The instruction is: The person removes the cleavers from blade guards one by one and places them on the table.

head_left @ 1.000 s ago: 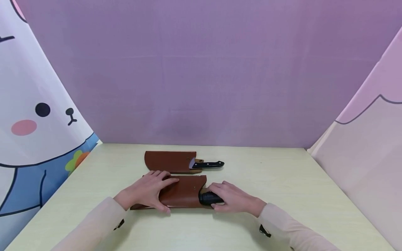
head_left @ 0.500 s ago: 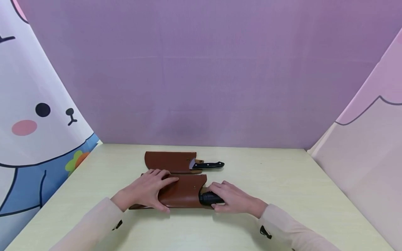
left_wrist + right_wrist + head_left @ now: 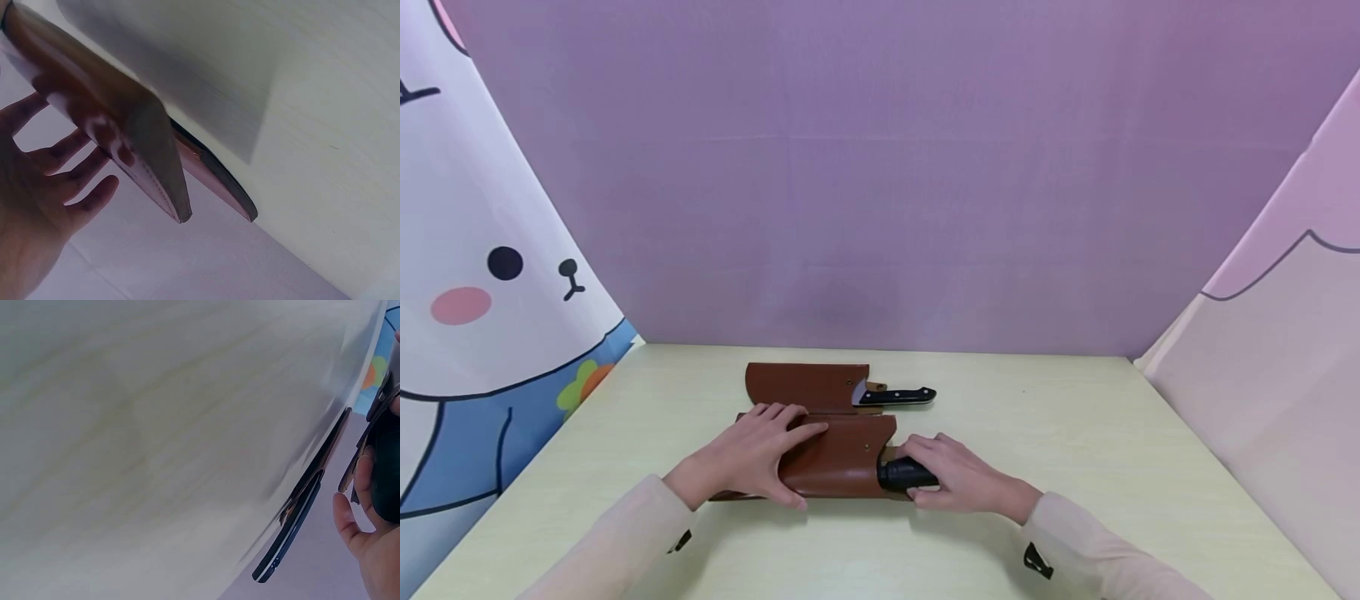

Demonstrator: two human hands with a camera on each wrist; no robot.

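**Second knife nearly seated in its sheath**

Centre of the head view, low on the table point(image 3: 1075, 433): left hand point(image 3: 752, 458) lies flat, fingers spread, pressing the near brown sheath point(image 3: 842, 458). Right hand point(image 3: 958, 479) curls round the black knife handle point(image 3: 904, 475) at the sheath's mouth — blade hidden inside. Just behind, the far sheath point(image 3: 805, 386) already holds its knife point(image 3: 898, 395), handle protruding. Judged: one knife done, the other almost home — release remains.

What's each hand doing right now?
Left hand: open, fingers flat on the near brown sheath.
Right hand: grips the black knife handle.
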